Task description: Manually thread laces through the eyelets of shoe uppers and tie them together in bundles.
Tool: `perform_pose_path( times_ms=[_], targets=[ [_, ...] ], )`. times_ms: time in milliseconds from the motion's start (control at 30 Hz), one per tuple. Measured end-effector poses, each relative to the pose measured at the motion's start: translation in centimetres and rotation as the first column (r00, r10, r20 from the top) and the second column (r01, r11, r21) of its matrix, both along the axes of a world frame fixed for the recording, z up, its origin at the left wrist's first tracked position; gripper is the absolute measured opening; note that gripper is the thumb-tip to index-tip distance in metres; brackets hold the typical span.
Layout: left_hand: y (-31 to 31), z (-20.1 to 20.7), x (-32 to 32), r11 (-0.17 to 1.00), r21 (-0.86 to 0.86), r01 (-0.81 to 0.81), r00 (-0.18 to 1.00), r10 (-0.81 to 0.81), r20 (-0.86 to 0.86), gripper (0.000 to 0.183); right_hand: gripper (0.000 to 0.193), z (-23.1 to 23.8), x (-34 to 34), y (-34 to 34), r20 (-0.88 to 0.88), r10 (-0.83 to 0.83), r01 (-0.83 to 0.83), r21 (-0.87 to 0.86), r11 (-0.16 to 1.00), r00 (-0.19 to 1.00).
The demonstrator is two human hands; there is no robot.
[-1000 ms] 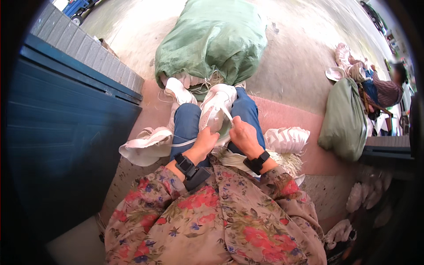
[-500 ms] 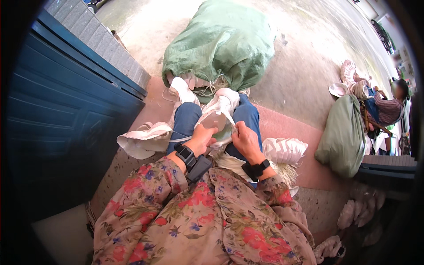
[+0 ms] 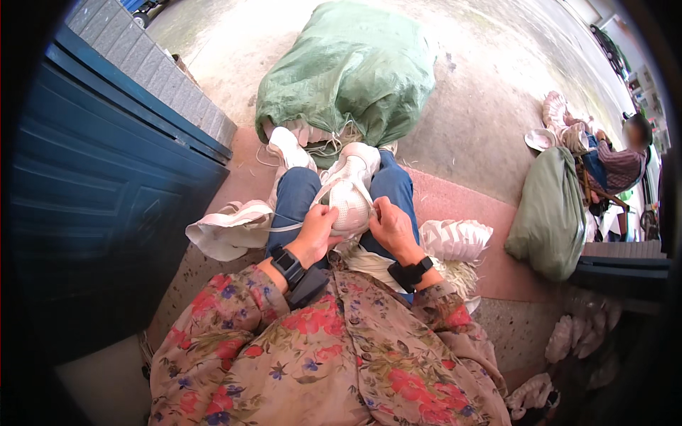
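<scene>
White perforated shoe upper: my left hand pinches it, my right hand a flat white strip; green plastic sack at twelve o'clock.

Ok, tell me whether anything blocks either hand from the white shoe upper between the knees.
Nothing visible does. The left hand has its fingers on the near left edge of the white shoe upper, and the right hand is close at its right edge.

The white shoe turned
Its rounded mesh front showed where a flat greyish patch had been moments before.
</scene>
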State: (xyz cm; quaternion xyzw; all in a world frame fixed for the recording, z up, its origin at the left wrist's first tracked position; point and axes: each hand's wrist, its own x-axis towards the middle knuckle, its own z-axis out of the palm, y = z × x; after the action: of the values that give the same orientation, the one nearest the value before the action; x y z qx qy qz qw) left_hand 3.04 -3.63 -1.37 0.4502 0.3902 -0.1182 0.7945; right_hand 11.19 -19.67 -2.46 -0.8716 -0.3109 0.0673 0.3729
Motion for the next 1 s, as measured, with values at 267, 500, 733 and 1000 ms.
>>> perform_pose_path(
  times_ms=[267,500,733,1000],
  targets=[
    [-0.2,1.4,-0.9,0.996,-0.054,-0.069,0.997,0.068,-0.023,0.023,0.015,0.4,-0.8,-0.2,0.059,0.073,-0.074,0.021,0.997,0.996],
    [1.6,1.2,-1.9,0.99,-0.091,0.108,0.99,-0.099,0.098,0.019,0.014,-0.5,-1.0,-0.5,0.148,0.137,-0.134,-0.029,0.991,0.98],
    [1.8,0.1,-0.7,0.957,-0.099,0.273,0.956,-0.281,-0.084,0.021,0.022,0.8,-0.4,-0.5,-0.052,0.136,-0.14,-0.085,0.986,0.989],
    [3.3,1.1,-2.3,0.279,0.959,0.053,0.901,-0.428,0.074,0.03,0.049,0.0,8.0,2.3,-0.2,-0.013,0.059,0.226,0.972,0.98]
  ],
)
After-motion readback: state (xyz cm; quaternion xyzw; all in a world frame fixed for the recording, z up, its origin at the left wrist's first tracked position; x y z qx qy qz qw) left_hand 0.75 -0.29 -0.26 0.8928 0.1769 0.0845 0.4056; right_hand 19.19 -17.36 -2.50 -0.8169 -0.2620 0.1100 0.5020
